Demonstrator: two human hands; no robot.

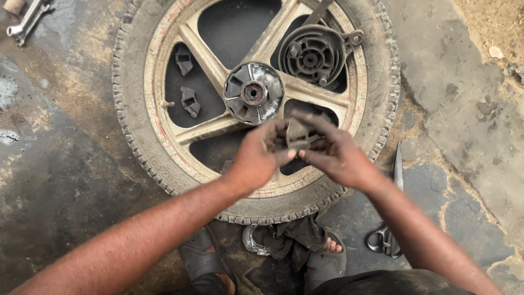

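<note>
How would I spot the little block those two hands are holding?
Find the wheel lying flat on the ground, then its round hub. Just below it, the left hand and right hand pinch a dark block; two similar blocks lie loose between the spokes.

One wheel (pixel 164 131) with tyre, flat on concrete floor (pixel 65 180); five spokes. One hub (pixel 254 93) at wheel centre. One round drum plate (pixel 314 54) on wheel's upper right. Two loose rubber blocks, first (pixel 184 59) and second (pixel 190 101), in left spoke gaps. One more block (pixel 297 135) held between two hands, left hand (pixel 256 158), right hand (pixel 335 153). One pair of scissors (pixel 390 218) at floor's lower right. One spanner (pixel 27 19) at top left corner. One rag (pixel 289 237) at bottom edge. Two sandals (pixel 199 257).
</note>
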